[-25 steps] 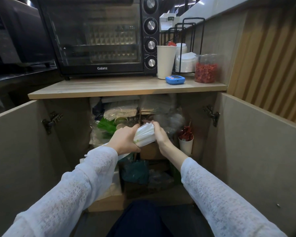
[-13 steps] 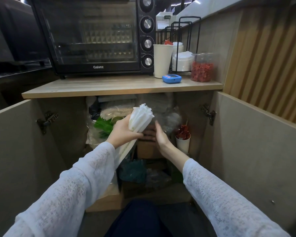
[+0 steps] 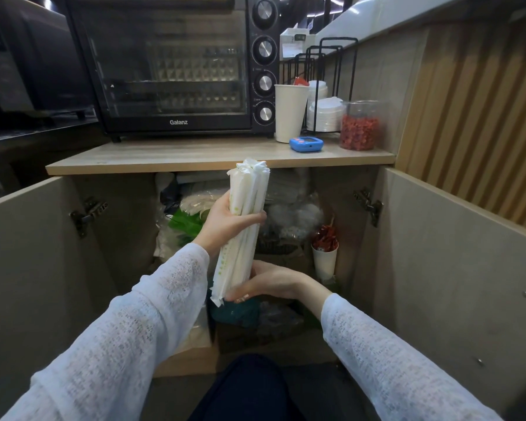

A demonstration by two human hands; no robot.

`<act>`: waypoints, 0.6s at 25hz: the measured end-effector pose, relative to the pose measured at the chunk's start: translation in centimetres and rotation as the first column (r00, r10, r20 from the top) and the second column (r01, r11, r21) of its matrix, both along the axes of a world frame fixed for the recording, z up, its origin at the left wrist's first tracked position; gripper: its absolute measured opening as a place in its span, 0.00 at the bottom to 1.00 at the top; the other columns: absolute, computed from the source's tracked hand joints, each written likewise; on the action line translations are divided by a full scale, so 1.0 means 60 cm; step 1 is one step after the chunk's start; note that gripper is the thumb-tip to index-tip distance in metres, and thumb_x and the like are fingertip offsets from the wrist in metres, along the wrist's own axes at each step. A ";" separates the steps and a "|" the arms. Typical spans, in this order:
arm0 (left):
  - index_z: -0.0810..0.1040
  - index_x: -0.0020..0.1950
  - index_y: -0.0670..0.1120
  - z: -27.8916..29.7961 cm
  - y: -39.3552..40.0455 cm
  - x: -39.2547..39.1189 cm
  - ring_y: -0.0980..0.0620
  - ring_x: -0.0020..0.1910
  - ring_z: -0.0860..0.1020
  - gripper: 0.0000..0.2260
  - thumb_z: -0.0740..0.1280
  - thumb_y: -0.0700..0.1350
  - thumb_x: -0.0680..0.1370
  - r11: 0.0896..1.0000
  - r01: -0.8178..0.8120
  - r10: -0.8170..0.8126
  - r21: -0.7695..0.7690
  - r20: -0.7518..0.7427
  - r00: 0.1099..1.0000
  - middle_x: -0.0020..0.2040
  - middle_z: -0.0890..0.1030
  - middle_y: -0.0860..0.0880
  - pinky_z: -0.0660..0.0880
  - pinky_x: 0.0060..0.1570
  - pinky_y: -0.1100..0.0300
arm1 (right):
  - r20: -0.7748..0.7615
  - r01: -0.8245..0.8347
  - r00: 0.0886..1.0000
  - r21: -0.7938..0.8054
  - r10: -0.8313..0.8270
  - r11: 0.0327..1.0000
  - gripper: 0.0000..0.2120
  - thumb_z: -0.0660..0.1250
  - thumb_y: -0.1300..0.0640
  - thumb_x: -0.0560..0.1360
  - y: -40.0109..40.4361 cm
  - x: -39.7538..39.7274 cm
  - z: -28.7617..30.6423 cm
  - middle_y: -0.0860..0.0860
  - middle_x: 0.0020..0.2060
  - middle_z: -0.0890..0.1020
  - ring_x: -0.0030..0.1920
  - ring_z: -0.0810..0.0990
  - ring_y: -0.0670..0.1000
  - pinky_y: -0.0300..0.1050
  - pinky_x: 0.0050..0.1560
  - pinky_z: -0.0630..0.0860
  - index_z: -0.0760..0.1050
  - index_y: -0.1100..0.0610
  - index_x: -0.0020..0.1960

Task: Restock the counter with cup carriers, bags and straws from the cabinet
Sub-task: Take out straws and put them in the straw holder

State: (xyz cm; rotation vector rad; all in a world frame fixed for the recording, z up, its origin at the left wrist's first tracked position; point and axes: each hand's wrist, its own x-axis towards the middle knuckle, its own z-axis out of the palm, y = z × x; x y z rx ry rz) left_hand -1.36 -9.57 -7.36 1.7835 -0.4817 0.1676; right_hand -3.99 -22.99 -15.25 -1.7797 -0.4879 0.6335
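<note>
1. Two hands held one bundle of paper-wrapped straws (image 3: 246, 226) upright in front of the open cabinet (image 3: 438, 268), just below the front edge of the wooden counter (image 3: 195, 156).
2. The left hand (image 3: 225, 221) had its fingers closed around the middle of the bundle; the right hand (image 3: 271, 284) was cupped under the bottom ends, its fingers curled loosely against them.
3. The top ends were uneven, some wrappers standing higher than others, so squaring the bundle looked like the step in hand.
4. Doing it well would probably mean loosening the left grip a little while the right palm tapped the ends level, then tightening again before lifting.
5. Loose paper sleeves would likely slide, so the bundle should stay upright and supported from beneath until it reached the counter.
6. Near the counter's right end stood a white paper cup (image 3: 289, 112), a blue timer (image 3: 306, 144) and a jar of red pieces (image 3: 360, 126), in front of a toaster oven (image 3: 176, 65); a bare stretch along the front edge appeared free.
7. Bags and carriers inside the cabinet were too cluttered to tell apart.
</note>
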 end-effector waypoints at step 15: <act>0.76 0.65 0.43 0.052 -0.014 -0.041 0.52 0.57 0.82 0.22 0.75 0.45 0.72 0.976 0.179 -0.189 -0.125 -0.072 0.979 0.56 0.84 0.49 0.74 0.62 0.49 | 0.053 0.137 0.989 0.071 -0.141 0.988 0.30 0.72 0.63 0.71 -0.038 -0.021 0.048 0.53 0.63 0.76 0.64 0.75 0.51 0.46 0.65 0.71 0.67 0.54 0.70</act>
